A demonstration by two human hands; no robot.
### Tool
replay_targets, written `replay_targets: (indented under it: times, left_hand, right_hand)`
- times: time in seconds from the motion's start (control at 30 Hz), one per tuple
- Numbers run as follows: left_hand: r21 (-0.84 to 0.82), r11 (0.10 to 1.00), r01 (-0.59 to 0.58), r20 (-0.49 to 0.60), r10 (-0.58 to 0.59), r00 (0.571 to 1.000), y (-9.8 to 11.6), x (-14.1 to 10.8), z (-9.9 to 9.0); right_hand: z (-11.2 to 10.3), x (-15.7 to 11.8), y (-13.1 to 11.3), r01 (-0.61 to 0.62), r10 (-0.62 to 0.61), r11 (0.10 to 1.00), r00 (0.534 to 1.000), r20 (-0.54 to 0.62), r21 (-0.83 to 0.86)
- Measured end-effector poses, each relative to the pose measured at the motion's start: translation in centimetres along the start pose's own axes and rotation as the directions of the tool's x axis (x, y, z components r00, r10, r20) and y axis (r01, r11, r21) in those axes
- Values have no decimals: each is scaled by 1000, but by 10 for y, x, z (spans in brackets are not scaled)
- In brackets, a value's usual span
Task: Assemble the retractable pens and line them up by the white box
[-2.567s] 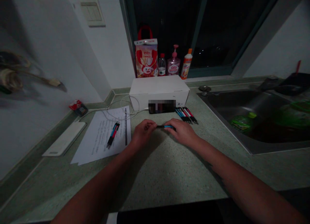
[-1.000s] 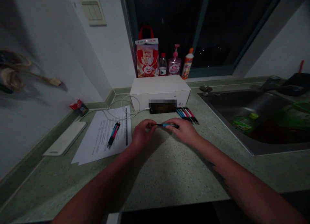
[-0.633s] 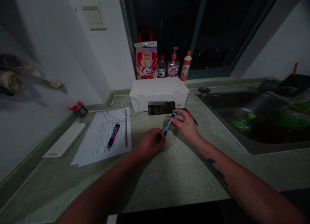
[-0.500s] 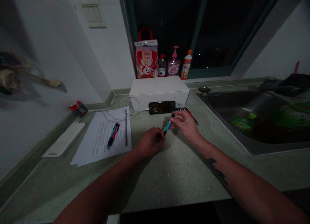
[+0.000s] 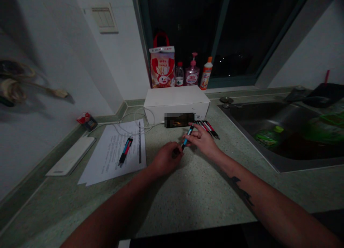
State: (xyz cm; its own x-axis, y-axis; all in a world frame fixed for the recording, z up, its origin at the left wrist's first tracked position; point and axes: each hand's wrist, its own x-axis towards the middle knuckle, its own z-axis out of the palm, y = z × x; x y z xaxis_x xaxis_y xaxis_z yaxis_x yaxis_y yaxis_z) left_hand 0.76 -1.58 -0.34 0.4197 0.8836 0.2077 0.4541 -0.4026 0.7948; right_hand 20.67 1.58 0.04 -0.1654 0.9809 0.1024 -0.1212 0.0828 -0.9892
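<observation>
Lightly pinched near mid-barrel by the right hand (image 5: 202, 141), its lower end curled inside the left hand (image 5: 166, 158): a slim blue plastic pen (image 5: 187, 137), tilted just above the desk (image 5: 188, 198), featherlight, stiff, slick, and safest held mid-barrel.

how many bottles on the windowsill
3: a clear plastic water bottle, a pink pump bottle and a white bottle with an orange cap, left to right behind the white box; others could be hidden.

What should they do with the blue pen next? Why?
Maybe lay the blue pen beside the row of pens. It looks like them, and the right hand is next to that row, while the left hand grips its end.
</observation>
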Motion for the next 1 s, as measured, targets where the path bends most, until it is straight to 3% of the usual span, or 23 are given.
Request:
replay_targets:
  times: [0.07,0.13,0.23,0.3,0.4,0.5,0.6,0.7,0.87,1.0]
  left_hand:
    - [-7,1000,-3,-6,3,1000,-2,0,0]
    - [-7,1000,-11,8,11,1000,-4,1,0]
    - [5,999,-32,1,32,999,-7,1,-1]
    - [11,999,-44,-32,44,999,-9,2,-1]
    - [-2,998,-59,-67,58,996,-15,3,-1]
    - [-1,998,-71,-80,70,994,-19,4,-2]
    - [23,997,-78,-87,80,993,-21,4,-4]
    - [33,996,-78,-69,80,994,-19,4,-5]
    - [63,997,-40,-75,45,996,-14,5,-7]
    - [294,947,132,-185,-79,980,-10,9,-27]
  right_hand:
    - [2,-1,5,-43,49,998,991,122,-51]
    - [1,-1,9,-31,54,989,986,156,-145]
    - [-12,4,7,19,-24,910,1000,-9,-415]
    - [-27,7,-1,-8,-141,721,977,-158,-693]
    - [-51,9,-17,-136,-186,386,957,-222,-912]
    - [-67,9,-26,-256,-162,197,943,-289,-946]
    - [-74,10,-26,-309,-121,77,941,-316,-948]
    - [-75,13,-22,-310,-97,30,945,-311,-950]
    - [-74,14,-20,-319,-88,24,943,-320,-947]
    - [-73,13,-21,-307,-117,36,944,-309,-951]
